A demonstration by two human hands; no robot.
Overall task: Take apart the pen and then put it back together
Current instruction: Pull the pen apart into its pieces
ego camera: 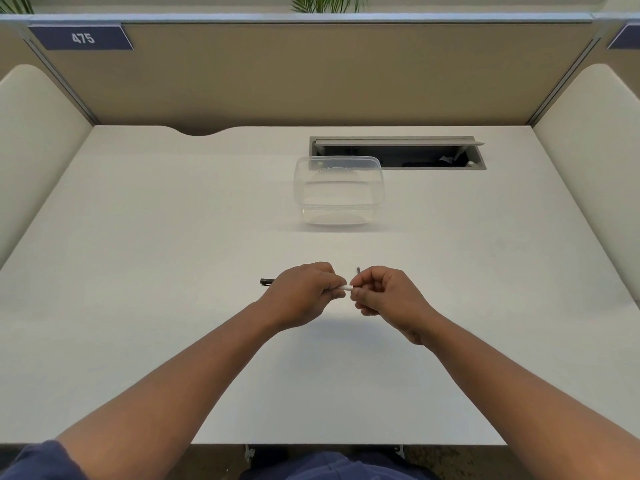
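A pen with a white barrel and a dark end is held level just above the white desk. My left hand is wrapped around the middle of the barrel, and the dark end sticks out to its left. My right hand pinches the right end of the pen with fingertips. A small dark piece pokes up above my right fingers; I cannot tell which part of the pen it is. The hands nearly touch.
A clear plastic container stands on the desk beyond the hands. Behind it lies an open cable slot. Beige partition walls close off the desk at the back and on both sides.
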